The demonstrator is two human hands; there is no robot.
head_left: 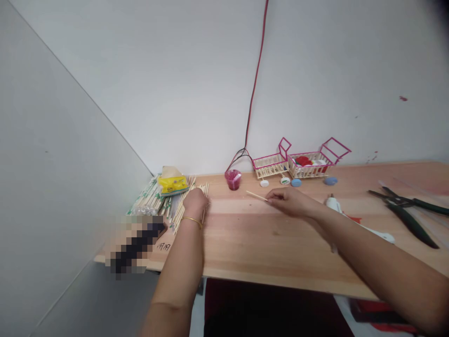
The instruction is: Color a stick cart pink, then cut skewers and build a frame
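In my right hand (280,202) a short pale wooden stick (257,195) is pinched between thumb and fingertips, pointing left above the table. My left hand (195,203) is over a loose pile of wooden sticks (179,217) at the table's left. Its fingers are turned away from me, so whether they grip a stick is hidden. Beyond the hands, two little carts made of sticks with pink-painted rims stand by the wall: a smaller cart (271,166) and a larger cart (312,173) with red and white things inside. Both have bottle-cap-like wheels.
A clear cup (233,179) with dark pink contents stands near the wall. Wrapped sticks (149,196) and a yellow packet (173,184) lie at the left. To the right are a white glue gun (334,204) and green-handled pliers (410,220). A red-black cable (257,75) hangs down the wall.
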